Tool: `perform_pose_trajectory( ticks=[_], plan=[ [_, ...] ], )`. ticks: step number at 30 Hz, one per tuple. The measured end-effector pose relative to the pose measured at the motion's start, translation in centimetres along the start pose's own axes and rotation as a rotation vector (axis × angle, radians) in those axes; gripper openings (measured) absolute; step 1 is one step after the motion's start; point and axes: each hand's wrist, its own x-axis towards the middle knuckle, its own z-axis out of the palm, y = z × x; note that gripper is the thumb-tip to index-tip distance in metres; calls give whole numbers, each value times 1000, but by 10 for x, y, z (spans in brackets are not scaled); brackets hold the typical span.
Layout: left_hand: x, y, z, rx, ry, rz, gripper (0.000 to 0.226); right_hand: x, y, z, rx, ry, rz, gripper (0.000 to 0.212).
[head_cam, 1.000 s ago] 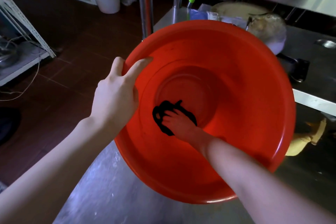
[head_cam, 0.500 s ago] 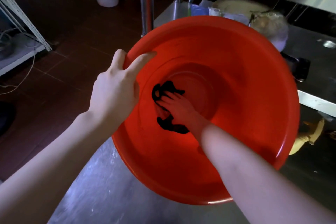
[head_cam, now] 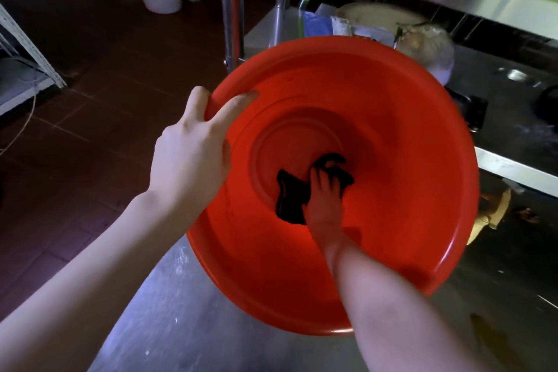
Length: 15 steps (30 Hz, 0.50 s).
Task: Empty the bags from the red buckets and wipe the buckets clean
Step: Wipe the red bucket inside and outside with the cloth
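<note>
The red bucket lies tipped toward the person on the steel table, its mouth open to the head view, and no bag shows inside it, so the emptying of this bucket appears done and the wiping is under way. The left hand grips the rim at the upper left, thumb inside the wall and fingers curled over the outer edge, steadying the tilt. The right hand is deep inside, fingers laid out across a black cloth and pressing it onto the lower right part of the base. Whether other buckets remain cannot be told, since none is in view. Compared with half a second ago, the cloth and right hand have swept from the left side of the base across to its lower right, while the left hand keeps the same hold on the rim.
</note>
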Motion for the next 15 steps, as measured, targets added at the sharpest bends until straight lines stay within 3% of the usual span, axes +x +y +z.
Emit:
perform_pose_trajectory(
  ticks=[4,6,8,10,13,15],
  plan=[
    [4,2,1,10,-11,41,71,2,-32,4,-125,13,-529,53],
    [5,0,1,22,-6,36,72,21,-44,-4,-207,37,-724,47],
    [5,-1,1,30,-3,27,72,46,-48,-15,-288,-47,-839,44],
    [3,3,1,31,-4,29,71,66,-44,-29,-267,-18,-733,46],
    [2,9,0,42,-8,16,70,83,-32,-58,-108,164,-381,55],
    [3,9,-1,37,-11,9,69,85,-30,-61,-88,174,-293,52]
  ],
)
